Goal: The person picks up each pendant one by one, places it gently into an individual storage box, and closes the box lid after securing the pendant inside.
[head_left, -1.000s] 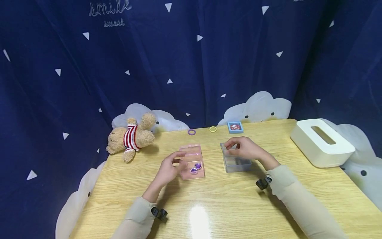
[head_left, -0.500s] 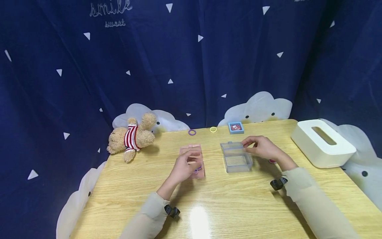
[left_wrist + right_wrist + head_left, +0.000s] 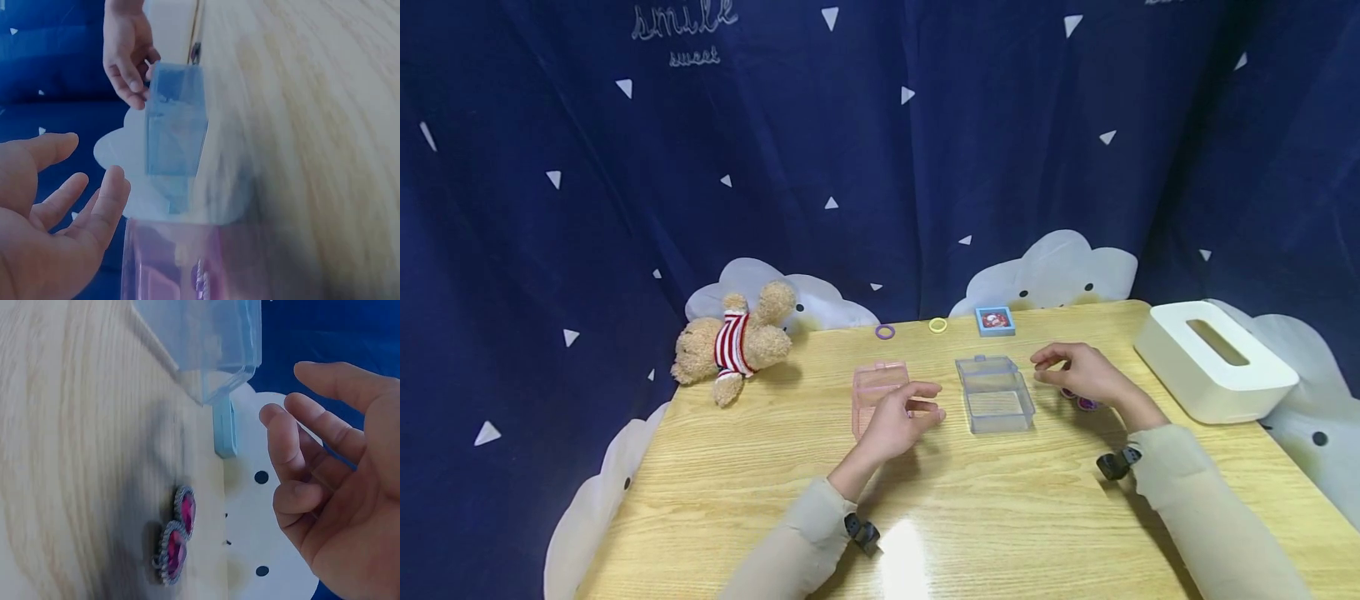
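My left hand (image 3: pixel 897 423) hovers over the right side of a lidded pink plastic box (image 3: pixel 880 377), fingers loosely bent around nothing. That box lies with its lid folded back; in the left wrist view a purple gem ornament (image 3: pixel 201 281) shows inside it, hidden by the hand in the head view. Right of it stands a clear bluish plastic box (image 3: pixel 1000 424) with its lid laid back, nothing visible inside. My right hand (image 3: pixel 1084 372) holds nothing, raised just right of the clear box. Beneath it on the table lie two gem ornaments (image 3: pixel 174 553), deep pink with silvery beaded rims.
Along the table's back edge lie a purple ring (image 3: pixel 885 332), a yellow ring (image 3: pixel 937 326) and a small blue square frame (image 3: pixel 996 322). A teddy bear (image 3: pixel 732 343) lies at the left. At the right stands a white tissue box (image 3: pixel 1213 367).
My left hand has moved right across the pink box. My right hand has drawn away rightward from the clear box, uncovering it; the gem ornaments under that hand now show.
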The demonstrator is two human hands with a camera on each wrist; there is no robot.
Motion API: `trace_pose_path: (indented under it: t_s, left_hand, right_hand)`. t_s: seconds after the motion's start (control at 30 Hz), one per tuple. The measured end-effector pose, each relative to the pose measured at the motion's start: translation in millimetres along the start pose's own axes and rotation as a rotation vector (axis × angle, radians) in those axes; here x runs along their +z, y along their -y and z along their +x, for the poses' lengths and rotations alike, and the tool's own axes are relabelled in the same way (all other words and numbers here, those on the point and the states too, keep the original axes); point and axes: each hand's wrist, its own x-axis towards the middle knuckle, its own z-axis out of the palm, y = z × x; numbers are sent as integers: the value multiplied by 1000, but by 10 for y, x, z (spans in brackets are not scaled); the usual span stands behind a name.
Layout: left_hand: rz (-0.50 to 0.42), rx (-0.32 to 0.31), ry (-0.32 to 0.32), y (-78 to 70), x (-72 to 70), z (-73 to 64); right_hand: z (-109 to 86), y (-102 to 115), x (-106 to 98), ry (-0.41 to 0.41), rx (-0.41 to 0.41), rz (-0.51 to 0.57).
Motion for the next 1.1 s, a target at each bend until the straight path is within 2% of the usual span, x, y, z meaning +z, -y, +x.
trace_pose_path:
  t_s: [0.37, 0.67, 0.83, 1.1]
  left_hand:
    - [-14, -33, 15, -5, 219, 20]
    - [41, -40, 34, -31, 326, 58]
    - [83, -34, 41, -50, 387, 89]
    - [122, -58, 31, -49, 450, 128]
  right_hand:
    - [-54, -210, -22, -4, 83, 44]
    - [-85, -399, -27, -29, 137, 0]
    - [-119, -500, -31, -61, 144, -47]
    - [-153, -580, -24, -72, 151, -88]
